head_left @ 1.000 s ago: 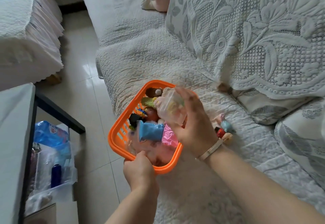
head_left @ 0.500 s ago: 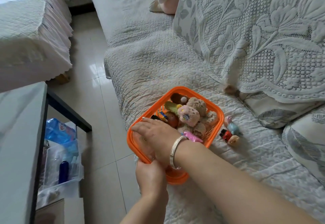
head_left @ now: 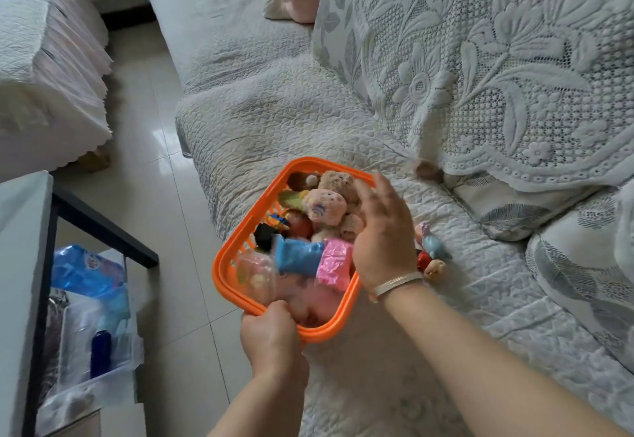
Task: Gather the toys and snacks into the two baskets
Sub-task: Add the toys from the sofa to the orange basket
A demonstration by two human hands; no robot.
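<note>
- On the quilted sofa seat [head_left: 274, 121], near its front edge, an orange basket [head_left: 223, 254] is steadied by the left hand [head_left: 271, 337], whose fingers are curled round the near rim.
- Above the basket's right side the right hand [head_left: 384, 244] is held with its fingers spread and loosely bent; nothing is seen to be gripped by it, though its palm is hidden.
- The step in hand is judged to be the packing of this basket, with its contents being settled.
- Inside, several plush bears [head_left: 326, 203] are piled at the far end, with a red ball [head_left: 298, 225] and a black block [head_left: 264, 234] beside them.
- Toward the near end a blue packet [head_left: 298, 256], a pink packet [head_left: 334, 265] and a clear bag of snacks [head_left: 257, 273] are laid over a pink item that is too blurred to be told.
- Just beside the basket's right wall, on the sofa, a few small figures [head_left: 430, 253] are left ungathered.
- The next move is judged to call for a short reach rightward and a pinch on those figures, small enough to be taken together.
- A second basket is not seen.
</note>
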